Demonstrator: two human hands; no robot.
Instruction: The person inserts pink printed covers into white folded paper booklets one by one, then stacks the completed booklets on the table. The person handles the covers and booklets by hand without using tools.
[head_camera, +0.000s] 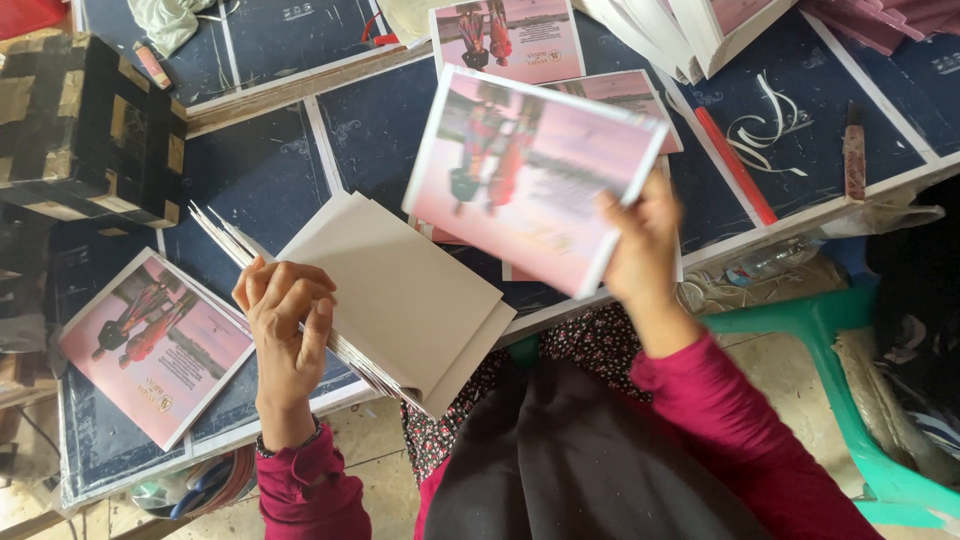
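My right hand (640, 250) grips a pink printed booklet (530, 175) by its right edge and holds it tilted above the dark blue table (270, 180); the booklet is blurred. My left hand (285, 320) curls over the fanned edge of a stack of beige sheets (400, 290) that lies at the table's front edge. Both sleeves are magenta. More pink printed booklets lie on the table: one at the left (155, 345), one at the top (510, 40), and one partly hidden under the held booklet.
A black and gold patterned box (85, 125) stands at the upper left. A pile of white-edged booklets (680, 30) sits at the top right. A red stick (735, 165) and a brown tool (855, 155) lie on the table's right side. A green plastic stool (850, 370) stands at my right.
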